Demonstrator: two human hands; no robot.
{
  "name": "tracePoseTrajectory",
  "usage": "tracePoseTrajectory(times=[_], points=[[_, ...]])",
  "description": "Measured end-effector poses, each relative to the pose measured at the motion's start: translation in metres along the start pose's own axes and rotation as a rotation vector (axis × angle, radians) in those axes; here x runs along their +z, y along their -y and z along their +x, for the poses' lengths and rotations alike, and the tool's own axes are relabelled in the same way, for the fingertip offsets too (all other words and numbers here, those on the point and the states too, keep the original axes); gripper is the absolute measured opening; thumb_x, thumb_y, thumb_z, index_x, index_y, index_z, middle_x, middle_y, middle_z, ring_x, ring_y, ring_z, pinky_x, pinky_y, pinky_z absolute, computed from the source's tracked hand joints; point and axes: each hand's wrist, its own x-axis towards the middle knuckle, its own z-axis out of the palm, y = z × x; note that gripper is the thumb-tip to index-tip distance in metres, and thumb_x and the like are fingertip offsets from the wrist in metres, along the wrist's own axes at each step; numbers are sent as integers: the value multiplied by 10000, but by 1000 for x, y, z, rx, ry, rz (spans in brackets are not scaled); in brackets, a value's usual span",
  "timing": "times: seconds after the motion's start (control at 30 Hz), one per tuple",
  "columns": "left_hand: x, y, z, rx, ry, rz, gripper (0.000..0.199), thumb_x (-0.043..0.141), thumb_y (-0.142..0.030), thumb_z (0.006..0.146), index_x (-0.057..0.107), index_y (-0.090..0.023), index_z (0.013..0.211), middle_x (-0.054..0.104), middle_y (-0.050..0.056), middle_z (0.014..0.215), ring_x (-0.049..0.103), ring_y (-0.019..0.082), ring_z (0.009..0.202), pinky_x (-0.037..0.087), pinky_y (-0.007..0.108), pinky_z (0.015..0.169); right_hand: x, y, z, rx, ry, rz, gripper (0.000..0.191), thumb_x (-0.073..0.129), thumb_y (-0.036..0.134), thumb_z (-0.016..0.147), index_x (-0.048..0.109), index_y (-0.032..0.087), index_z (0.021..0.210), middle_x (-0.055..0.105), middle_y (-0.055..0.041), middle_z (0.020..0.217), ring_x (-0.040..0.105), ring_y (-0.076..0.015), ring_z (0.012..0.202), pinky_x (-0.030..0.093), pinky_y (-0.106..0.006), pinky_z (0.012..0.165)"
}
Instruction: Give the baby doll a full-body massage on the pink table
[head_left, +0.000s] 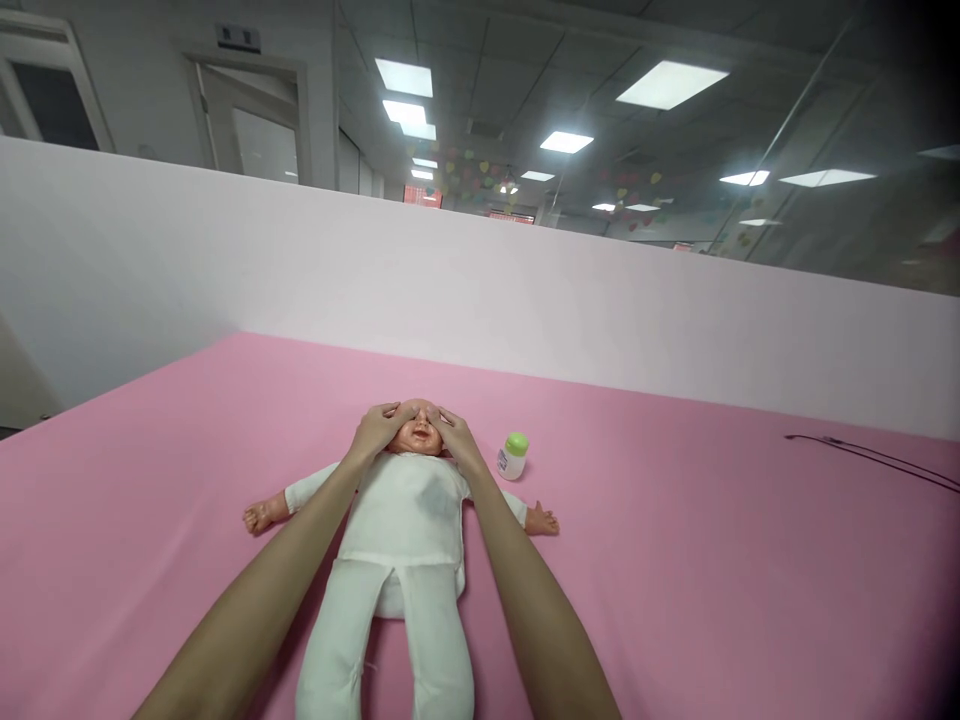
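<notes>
Pink cloth [675,540] lies below a white partition [480,290], fingers [390,412] splayed on a baby doll's head [418,436].

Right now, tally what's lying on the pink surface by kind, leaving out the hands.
Doll: 1
Bottle: 1
Cord: 1
Total: 3
</notes>
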Motion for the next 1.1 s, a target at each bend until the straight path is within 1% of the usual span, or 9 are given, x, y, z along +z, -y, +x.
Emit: tracePoseTrajectory(times=[0.07,0.17,0.23,0.33,0.57,0.77,0.93,1.03,1.1], points=[[0,5,2,5,10,-21,598,674,-664,848,756,-207,1224,738,144,1317,705,306,1094,528,351,847,-1,-3,2,32,14,33,519,599,674,910,758,203,1058,775,-65,1061,685,-232,1007,558,-352,873],[-1,11,4,45,7,-16,585,552,-705,891,787,-186,1021,800,108,1023,705,278,926,520,331,749,-1,-9,6,95,-26,33,535,564,688,914,734,189,1004,760,-71,1022,672,-236,970,557,-363,839],[-3,11,5,93,-1,36,590,471,-691,922,761,-179,872,759,69,821,669,248,794,488,314,681,-2,-10,8,133,-46,16,545,547,696,918,718,185,991,747,-67,976,666,-230,924,558,-362,806],[-9,3,2,169,-30,210,513,450,-580,950,696,-190,725,681,39,682,594,205,671,406,293,623,-6,-4,6,143,-14,-2,529,559,691,917,705,190,1002,731,-51,942,659,-213,892,558,-336,780],[-11,-22,-13,201,-23,314,477,513,-593,953,767,-218,803,757,65,773,659,223,749,403,288,656,-8,22,-1,124,62,-138,441,684,598,858,718,188,1018,738,-85,1053,672,-247,988,550,-304,724],[-9,-16,-13,181,-60,280,525,567,-658,909,781,-189,810,759,72,760,653,230,760,386,286,653,-4,9,3,-29,-6,-239,440,541,608,919,705,202,868,736,-31,909,656,-225,921,514,-330,859],[-12,-10,-8,194,-55,302,553,468,-599,972,641,-197,633,603,15,586,539,180,627,305,294,602,-5,-4,9,-12,-58,-310,485,382,595,955,602,214,749,643,-12,735,590,-213,789,500,-325,747],[-11,-10,-8,210,-64,335,555,412,-528,1000,535,-207,564,484,-7,524,448,158,565,267,301,584,-6,0,6,-11,-18,-272,487,411,615,957,633,209,806,676,-21,813,603,-213,829,497,-314,741],[-11,-11,-8,202,-69,347,588,381,-553,1012,540,-211,560,497,2,525,450,163,557,265,305,578,-5,6,2,-12,20,-233,474,475,633,946,686,211,905,716,-27,920,629,-216,887,497,-307,769]])
